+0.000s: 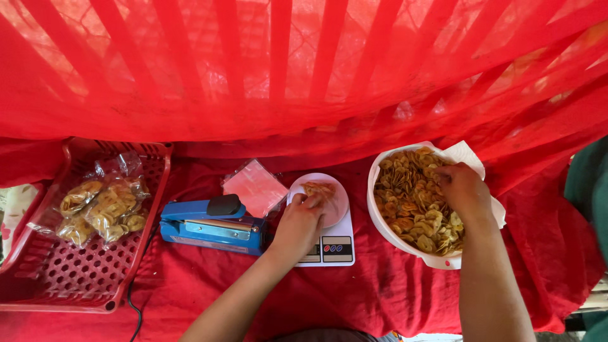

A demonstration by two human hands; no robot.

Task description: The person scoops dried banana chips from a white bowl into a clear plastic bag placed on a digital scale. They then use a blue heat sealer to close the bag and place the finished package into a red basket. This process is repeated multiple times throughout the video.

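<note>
Head view, looking down on a desk draped in red cloth (392,285): at the left edge a red plastic basket (76,272) holds several clear bags of golden chips (101,206). Just to its right lies a blue heat sealer (209,227) with a black knob, and beside that, toward the back, a stack of clear empty bags (255,187). At the desk's centre a white kitchen scale (332,244) carries a pale round plate (335,199), on which rests a small bag of chips (318,189). The left hand (297,228) reaches over the scale, its grip pinched closed on that small bag. Toward the right edge stands a white bowl (386,231) heaped with fried chips (411,202); the right hand (465,190) is sunk among them, its grip loosely curled, though what it holds cannot be told.
</note>
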